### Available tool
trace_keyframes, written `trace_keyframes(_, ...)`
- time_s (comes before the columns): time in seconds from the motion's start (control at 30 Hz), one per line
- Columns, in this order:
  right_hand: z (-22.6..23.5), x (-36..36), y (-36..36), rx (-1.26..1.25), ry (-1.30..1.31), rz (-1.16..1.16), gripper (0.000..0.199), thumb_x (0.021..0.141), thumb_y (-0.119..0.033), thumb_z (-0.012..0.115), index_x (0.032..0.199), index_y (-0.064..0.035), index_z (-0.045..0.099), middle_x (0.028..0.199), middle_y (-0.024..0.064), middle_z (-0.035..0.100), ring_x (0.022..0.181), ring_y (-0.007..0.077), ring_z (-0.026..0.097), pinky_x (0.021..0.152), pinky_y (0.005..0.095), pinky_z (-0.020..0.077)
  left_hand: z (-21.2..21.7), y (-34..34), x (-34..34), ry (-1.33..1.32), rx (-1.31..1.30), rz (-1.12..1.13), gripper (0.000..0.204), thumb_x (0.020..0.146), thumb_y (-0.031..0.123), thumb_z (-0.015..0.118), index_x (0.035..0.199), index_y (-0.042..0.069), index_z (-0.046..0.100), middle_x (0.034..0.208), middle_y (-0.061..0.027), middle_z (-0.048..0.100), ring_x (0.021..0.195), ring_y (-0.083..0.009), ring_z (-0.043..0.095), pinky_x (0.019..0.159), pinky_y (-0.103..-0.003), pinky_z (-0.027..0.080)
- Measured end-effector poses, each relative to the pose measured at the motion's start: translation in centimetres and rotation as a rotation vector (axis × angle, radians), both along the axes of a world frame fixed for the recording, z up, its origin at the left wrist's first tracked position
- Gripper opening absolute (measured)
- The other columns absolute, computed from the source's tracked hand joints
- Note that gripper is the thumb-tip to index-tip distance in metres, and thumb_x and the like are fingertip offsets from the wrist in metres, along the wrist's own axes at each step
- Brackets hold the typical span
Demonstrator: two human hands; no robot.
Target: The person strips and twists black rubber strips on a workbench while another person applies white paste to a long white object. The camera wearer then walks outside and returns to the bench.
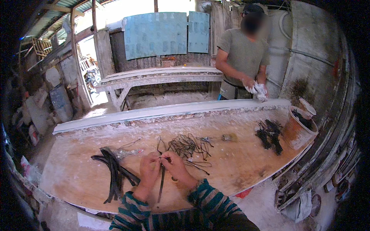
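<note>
My left hand (148, 169) and my right hand (175, 165) meet over the wooden workbench (239, 161), fingers pinched together on a thin black strip (161, 186) that hangs down toward me. Just left of my hands lies a bundle of black strips (113, 173). A loose tangle of thin black strips (189, 146) lies just beyond my hands. My sleeves are teal with stripes.
A person in a grey shirt stands across the bench holding a white cloth (259, 91). An orange bucket (298, 133) with black pieces sits at the right end, beside another black pile (269, 134). A second bench (162, 75) stands behind.
</note>
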State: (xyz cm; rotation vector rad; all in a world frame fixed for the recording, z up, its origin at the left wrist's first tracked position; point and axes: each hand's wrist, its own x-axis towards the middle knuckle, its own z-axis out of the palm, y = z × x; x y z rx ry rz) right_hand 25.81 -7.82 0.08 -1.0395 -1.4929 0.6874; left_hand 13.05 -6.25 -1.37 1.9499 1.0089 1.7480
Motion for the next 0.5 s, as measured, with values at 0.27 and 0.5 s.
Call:
trace_keyframes(0.27, -2.2, 0.4, 1.5, -0.083, 0.103, 0.128, 0.011, 0.086, -0.014, 0.053, 0.090, -0.0030, 0.052, 0.079, -0.0019, 0.050, 0.073, 0.0053, 0.046, 0.060, 0.0200, 0.0391, 0.4, 0.3, -0.4, 0.161, 0.093, -0.036, 0.012, 0.073, 0.000, 0.060, 0.084, 0.002, 0.056, 0.084, -0.0116, 0.057, 0.081, -0.0259, 0.054, 0.072, -0.032, 0.044)
trace_keyframes(0.5, -1.3, 0.5, 0.8, -0.230, 0.380, 0.301, 0.008, 0.088, -0.012, 0.047, 0.090, -0.0052, 0.050, 0.080, -0.0037, 0.047, 0.074, 0.0041, 0.045, 0.068, 0.0207, 0.0425, 0.8, 0.1, 0.1, -0.091, -0.173, -0.268, 0.008, 0.079, 0.005, 0.057, 0.086, 0.003, 0.054, 0.089, -0.0082, 0.055, 0.082, -0.0186, 0.053, 0.068, -0.029, 0.045)
